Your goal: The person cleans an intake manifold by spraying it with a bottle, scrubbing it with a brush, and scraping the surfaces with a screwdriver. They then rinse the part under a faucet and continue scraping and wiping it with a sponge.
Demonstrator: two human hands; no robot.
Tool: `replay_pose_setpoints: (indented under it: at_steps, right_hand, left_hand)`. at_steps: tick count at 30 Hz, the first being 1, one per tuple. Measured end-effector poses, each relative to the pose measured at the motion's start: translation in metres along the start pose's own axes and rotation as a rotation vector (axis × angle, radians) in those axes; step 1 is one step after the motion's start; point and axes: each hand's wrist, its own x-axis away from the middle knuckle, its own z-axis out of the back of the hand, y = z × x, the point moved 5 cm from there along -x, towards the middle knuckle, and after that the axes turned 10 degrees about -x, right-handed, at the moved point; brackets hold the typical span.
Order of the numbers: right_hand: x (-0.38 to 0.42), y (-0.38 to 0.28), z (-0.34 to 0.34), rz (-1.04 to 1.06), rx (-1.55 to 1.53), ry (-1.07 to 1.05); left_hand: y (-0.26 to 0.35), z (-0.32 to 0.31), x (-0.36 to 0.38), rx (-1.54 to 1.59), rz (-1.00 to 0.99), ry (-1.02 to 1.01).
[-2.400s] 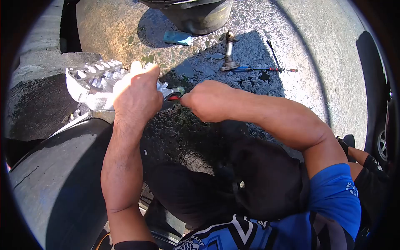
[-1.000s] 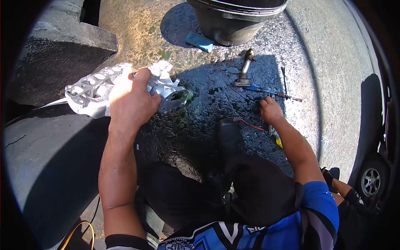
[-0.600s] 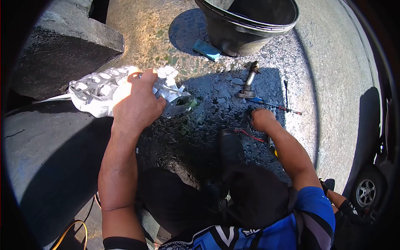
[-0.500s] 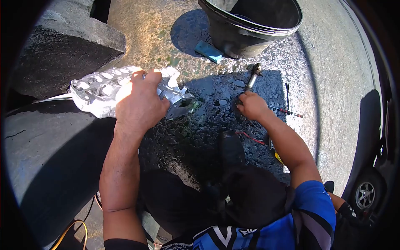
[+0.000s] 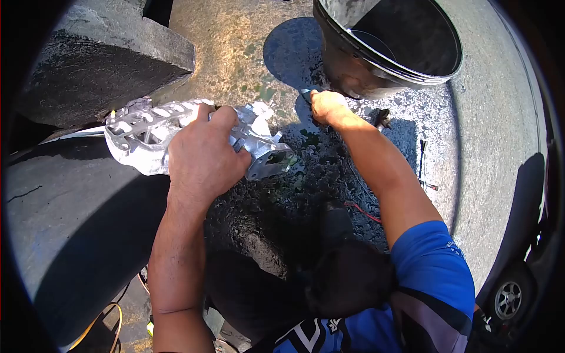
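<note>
My left hand (image 5: 206,150) is closed over a silvery cast metal part (image 5: 144,132), which is full of openings and lies at the left above the wet ground. Out at the upper middle, my right hand (image 5: 329,109) is closed on a blue block (image 5: 305,96), mostly covered by the fingers, beside a black bucket (image 5: 359,76). The tool (image 5: 382,119) with a dark head stands out just right of my right forearm, its lower part hidden behind the arm.
A thin dark tool (image 5: 422,157) and a red strip (image 5: 364,212) lie on the ground at the right. A concrete block (image 5: 123,53) is at the upper left, above a large dark rounded surface (image 5: 76,217). A yellow cable (image 5: 119,320) runs at the lower left. A vehicle wheel (image 5: 508,299) shows at the lower right.
My right hand has left the metal tool, moved up and left, and taken hold of the blue block. My left hand remains on the metal part. The whole view has shifted slightly.
</note>
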Motion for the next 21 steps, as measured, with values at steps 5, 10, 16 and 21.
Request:
replay_pose_setpoints:
  at_steps: [5,10,16,21]
  right_hand:
    - [0.029,0.005,-0.022,-0.01,0.044,0.291]
    - [0.026,0.018,-0.006,0.157,-0.334,0.317]
    - [0.177,-0.038,0.084,0.678,-0.886,0.312]
    - [0.187,-0.091,0.103,0.863,-0.255,0.346]
  left_hand:
    - [-0.014,0.0,-0.002,0.043,0.049,0.007]
    - [-0.014,-0.001,-0.006,0.041,0.065,0.018]
    - [-0.025,0.001,-0.039,-0.015,-0.009,0.083]
    - [-0.02,0.016,-0.055,0.014,-0.029,0.114]
